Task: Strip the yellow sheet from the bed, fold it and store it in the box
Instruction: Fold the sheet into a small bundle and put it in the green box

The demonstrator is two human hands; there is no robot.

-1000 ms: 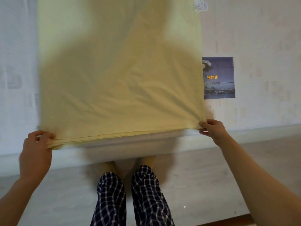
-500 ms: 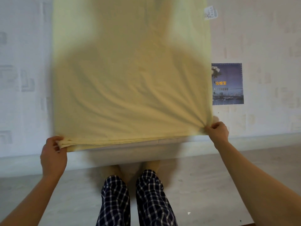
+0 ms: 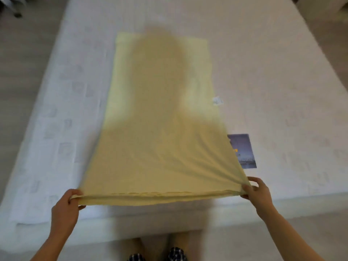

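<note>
now the sheet [image 3: 158, 117] lies on the bed [image 3: 263, 72], long way pointing away. left hand [image 3: 65, 208] and right hand [image 3: 259, 193] each pinch a near corner, equally close.

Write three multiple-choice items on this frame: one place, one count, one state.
1. Where is the dark blue rectangular label?
A) on the white quilted mattress, right of the pale yellow cloth sheet
B) on the floor
C) on the sheet's middle

2. How many hands grip the sheet?
A) none
B) one
C) two

3. The sheet's near edge is:
A) tucked under the mattress
B) stretched between the hands
C) rolled into a ball

Answers:
1A, the label shows beside the sheet's right edge.
2C, the left hand and the right hand each pinch a corner.
3B, the edge runs taut from hand to hand.
</note>
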